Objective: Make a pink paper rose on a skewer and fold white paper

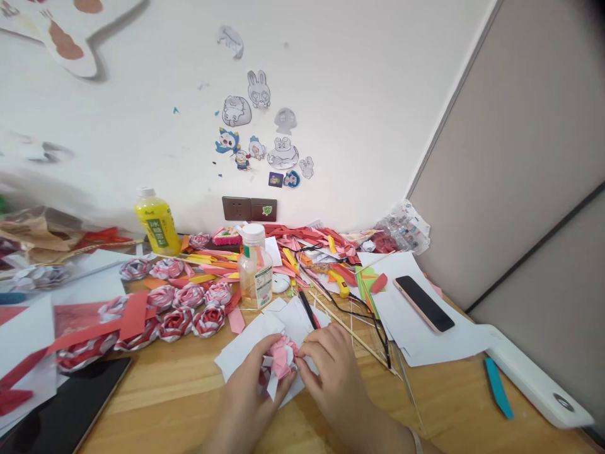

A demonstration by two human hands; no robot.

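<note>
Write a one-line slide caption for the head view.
The left hand holds a pink paper piece, the right hand at its edge; paper roses lie nearby.

Obstacles ahead of hands (334, 369): bottle (256, 271), cable (388, 350)

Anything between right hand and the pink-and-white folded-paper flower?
Nothing visible: the right hand appears to touch the flower, held in the left hand. A slim black-and-red pen-like tool lies beyond, not between.
</note>
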